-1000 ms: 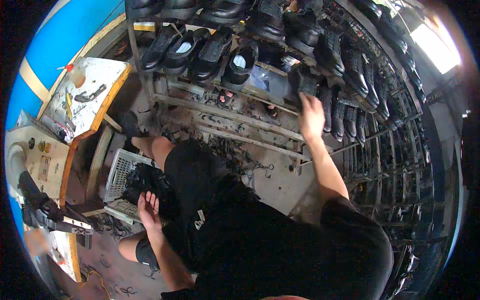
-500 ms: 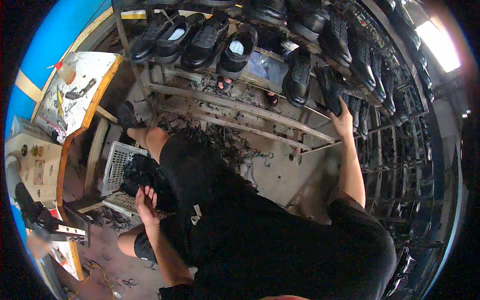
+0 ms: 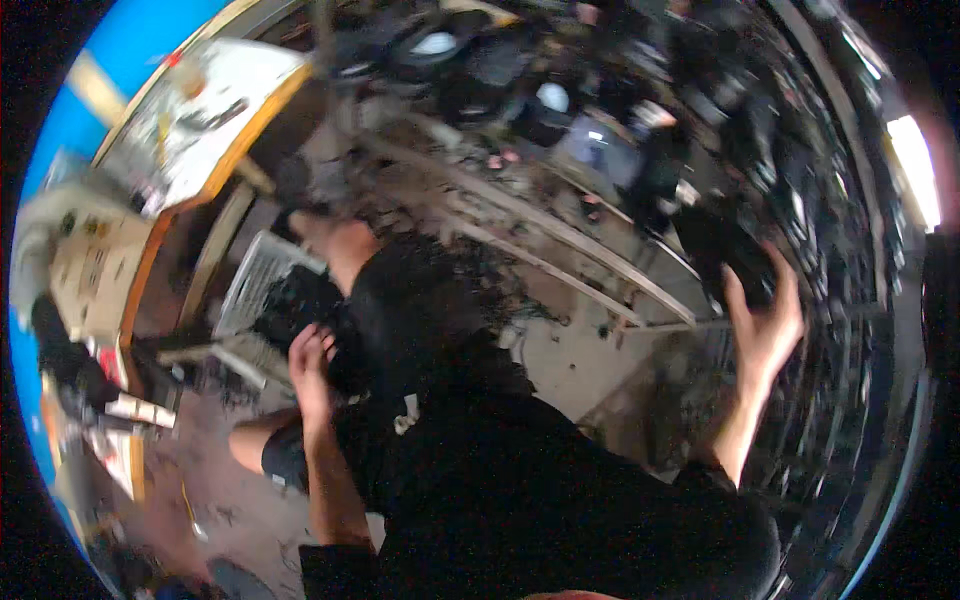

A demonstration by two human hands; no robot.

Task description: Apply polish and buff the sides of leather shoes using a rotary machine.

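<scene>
A: What does the right hand (image 3: 768, 325) have?

B: A black shoe (image 3: 715, 240), right of centre in the frame. The hand is clamped on its near end, thumb along the left side and fingers along the right. The shoe points up and to the left, its outline softened by blur.

A: Is it resting on the rack?

B: I can't tell. The wooden rails (image 3: 590, 255) slant down from the upper middle and end near it, on its left, but any contact is too smeared to read.

A: And the left hand (image 3: 312, 365)?

B: Left of centre, fingers loosely bent and slightly apart. It's just beside a heap of black pieces (image 3: 300, 300) in a pale plastic crate (image 3: 243, 295); whether the fingertips touch the heap, I can't say.

A: What's around them?

B: More dark shoes (image 3: 472, 95) in rows across the upper middle and upper right, a couple showing pale insoles (image 3: 552, 97). A white tabletop (image 3: 250, 70) with an orange edge sits upper left, and a bright light (image 3: 915, 175) glows upper right. Dark scraps lie on the floor.
</scene>
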